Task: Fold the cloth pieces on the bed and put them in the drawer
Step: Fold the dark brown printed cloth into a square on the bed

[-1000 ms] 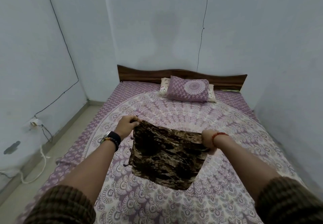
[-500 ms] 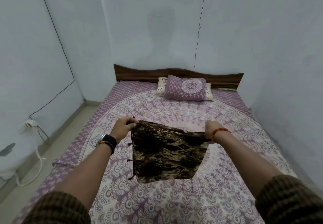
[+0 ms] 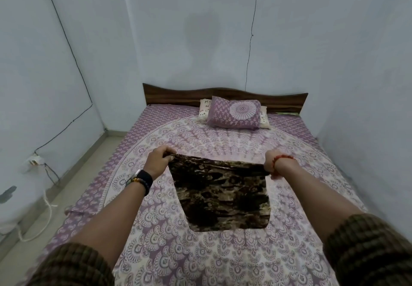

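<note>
Above the bed (image 3: 223,263) hangs a dark mottled cloth (image 3: 219,193), stretched flat between both hands; the left hand (image 3: 159,159) pinches its top left corner in a closed grip; the right hand (image 3: 270,163) clenches the top right corner; its lower edge hangs free; lettering on the rear pillow (image 3: 205,106) is too small to read; the patterned spread lies open all round.

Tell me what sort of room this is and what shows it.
Most likely a small bedroom: a bed with a wooden headboard fills the space between pale walls, a purple patterned pillow lies at its head, and both hands hold up a dark brown cloth over the bedsheet.
</note>
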